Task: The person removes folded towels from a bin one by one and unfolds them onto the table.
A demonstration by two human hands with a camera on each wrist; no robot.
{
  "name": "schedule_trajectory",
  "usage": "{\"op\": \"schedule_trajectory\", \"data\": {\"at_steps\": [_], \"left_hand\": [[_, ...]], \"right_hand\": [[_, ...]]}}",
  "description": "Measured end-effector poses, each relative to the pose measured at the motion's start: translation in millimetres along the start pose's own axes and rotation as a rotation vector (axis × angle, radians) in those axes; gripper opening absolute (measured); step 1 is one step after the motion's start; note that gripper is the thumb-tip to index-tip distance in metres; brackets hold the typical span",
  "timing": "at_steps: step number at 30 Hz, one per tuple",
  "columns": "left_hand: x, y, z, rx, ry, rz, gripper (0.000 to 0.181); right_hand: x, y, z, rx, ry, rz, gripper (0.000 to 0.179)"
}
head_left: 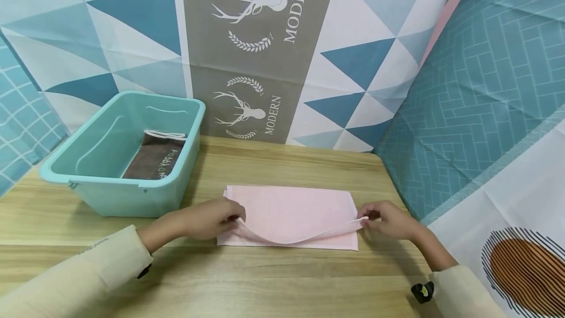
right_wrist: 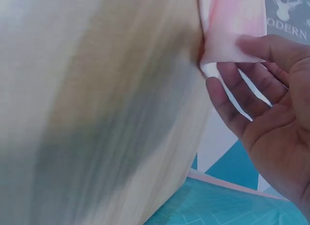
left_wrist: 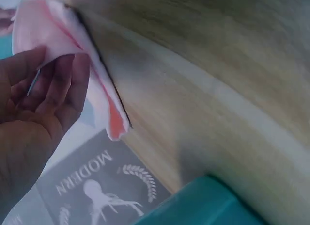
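A pink towel (head_left: 295, 210) lies folded on the wooden table, its near layer lifted at both ends and sagging in the middle. At the towel's left end, my left hand (head_left: 216, 217) pinches a corner of that raised layer. My right hand (head_left: 388, 219) pinches the opposite corner at the right end. The left wrist view shows the left thumb and fingers (left_wrist: 77, 82) on the pink cloth, with its folded layers at the side. In the right wrist view, the towel's edge (right_wrist: 230, 48) is between the right thumb and fingers.
A teal plastic bin (head_left: 128, 198) stands on the table (head_left: 247, 278) at the left, behind my left forearm. Inside it lies a folded brown cloth (head_left: 152, 158) with lettering and a white edge. Patterned fabric (head_left: 247, 72) hangs at the back, and teal fabric (head_left: 494, 87) borders the right side.
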State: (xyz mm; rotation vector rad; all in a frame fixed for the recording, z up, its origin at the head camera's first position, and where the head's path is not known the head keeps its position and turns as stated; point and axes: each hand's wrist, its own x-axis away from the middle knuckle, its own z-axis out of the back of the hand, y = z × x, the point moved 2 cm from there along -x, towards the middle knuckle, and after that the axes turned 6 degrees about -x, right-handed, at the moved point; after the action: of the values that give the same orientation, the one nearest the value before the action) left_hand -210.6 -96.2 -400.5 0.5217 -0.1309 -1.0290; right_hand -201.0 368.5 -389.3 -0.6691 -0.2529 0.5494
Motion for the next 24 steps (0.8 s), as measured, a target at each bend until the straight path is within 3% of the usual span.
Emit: {"op": "schedule_trajectory", "data": {"at_steps": [6,12,16,24], "left_hand": [[-7.3,-12.7,13.3,0.079,0.259,0.196,0.005],[-32.8,-18.5,23.6,0.079,0.539,0.372,0.008],[-46.4,-22.2,30.0,0.133,0.660,0.475,0.019],[-71.6,-38.0,46.1,0.363,0.874,0.691,0.023]], "right_hand": [[-13.9,5.7,14.8,-0.134,0.101,-0.045,0.009],[-34.7,16.6,32.9,-0.170,0.220,-0.032,0.015],[-50.8,19.9,45.2,-0.188,0.254,-0.040,0.019],[-74.0,21.6,64.8,-0.260,0.361,-0.110,0.024]]}}
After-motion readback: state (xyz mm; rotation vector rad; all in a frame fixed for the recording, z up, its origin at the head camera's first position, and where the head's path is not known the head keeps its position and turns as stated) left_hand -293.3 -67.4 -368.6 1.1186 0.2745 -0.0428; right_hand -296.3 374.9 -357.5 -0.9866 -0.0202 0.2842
